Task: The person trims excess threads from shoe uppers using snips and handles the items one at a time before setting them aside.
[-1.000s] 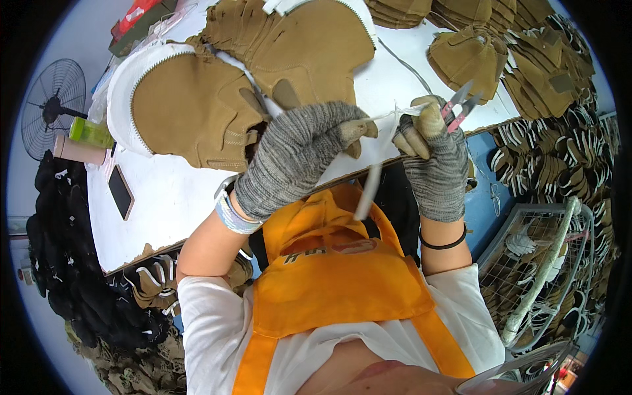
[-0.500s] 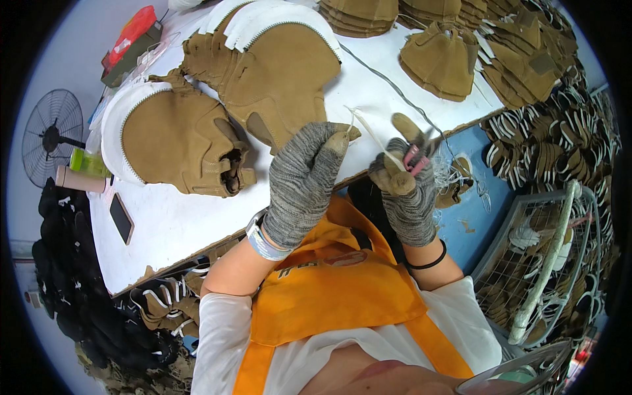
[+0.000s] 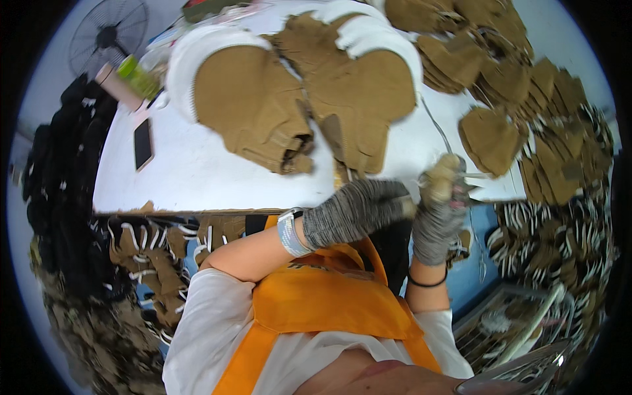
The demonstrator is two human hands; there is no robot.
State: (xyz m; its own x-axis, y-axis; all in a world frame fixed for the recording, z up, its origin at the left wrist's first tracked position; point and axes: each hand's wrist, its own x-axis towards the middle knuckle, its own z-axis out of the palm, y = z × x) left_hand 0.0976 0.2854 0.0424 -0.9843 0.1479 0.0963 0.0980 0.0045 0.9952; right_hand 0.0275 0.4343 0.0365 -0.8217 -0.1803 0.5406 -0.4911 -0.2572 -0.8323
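Observation:
My right hand (image 3: 440, 214), in a grey knit glove with tan fingertips, is closed around small pink-handled snips (image 3: 455, 191). Motion smears its fingers and the tool. A thin pale strip (image 3: 477, 175) sticks out to the right of it. My left hand (image 3: 359, 210), gloved alike, reaches across to the right hand with its fingers pressed together; what they pinch, if anything, is blurred. Beyond the hands, tan boot uppers (image 3: 247, 99) with white zigzag-stitched borders lie on the white table (image 3: 217, 178). A second stack of uppers (image 3: 368, 85) lies beside them on the right.
More tan pieces (image 3: 490, 138) are piled at the table's right. A phone (image 3: 143, 145), a pink bottle (image 3: 118, 87) and a green cup (image 3: 137, 78) are at the left. A fan (image 3: 108, 37) stands behind. A wire cart (image 3: 507, 322) is at lower right.
The view has turned and shifted. My hands have come closer together, with the left now pointing right toward the other. The strip stretched between them no longer shows there.

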